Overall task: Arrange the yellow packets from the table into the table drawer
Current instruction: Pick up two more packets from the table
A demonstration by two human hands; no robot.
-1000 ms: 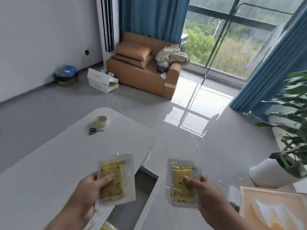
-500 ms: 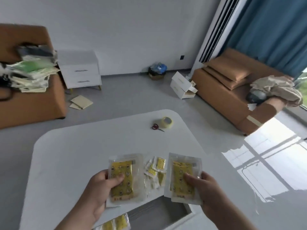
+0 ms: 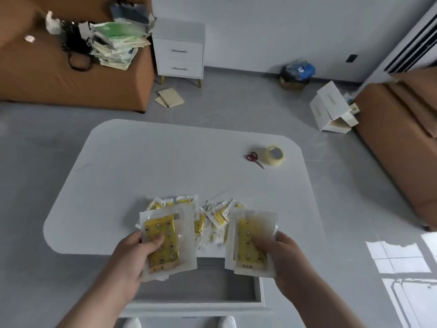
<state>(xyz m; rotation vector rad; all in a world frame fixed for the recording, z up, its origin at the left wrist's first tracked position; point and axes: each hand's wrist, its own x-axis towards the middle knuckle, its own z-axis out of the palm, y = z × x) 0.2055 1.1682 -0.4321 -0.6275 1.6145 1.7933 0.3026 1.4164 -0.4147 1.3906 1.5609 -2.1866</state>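
The left hand (image 3: 132,254) holds a flat yellow packet in a clear plastic sleeve (image 3: 165,242). The thumb presses on the front and the other fingers are tucked behind, so the fingers are closed on it. There may be more than 1 packet in that hand, because extra edges stick out at the bottom. The right hand (image 3: 287,259) holds a second yellow packet in clear plastic (image 3: 250,242) the same way, pinched at its side. This one looks a bit blurry.

Both packets are held upright, side by side, just over the open white table drawer (image 3: 257,294). I think they are held like this so the person can look at them, line them up, and then drop them in neatly. The part of the drawer floor that shows is grey and bare; the hands hide the rest.

A messy heap of small yellow and white packets (image 3: 212,221) lies on the near edge of the white rounded table (image 3: 165,166), right behind the drawer. So a lot of the job looks left to do.

Far across the table sit small red-handled scissors (image 3: 254,158) touching or just beside a roll of clear tape (image 3: 274,156).

The floor is grey. A brown sofa with a pile of papers (image 3: 71,74) is at the far left. A white 2-drawer cabinet (image 3: 179,50) stands by the wall. An open white box (image 3: 331,110) lies on the floor at the right.
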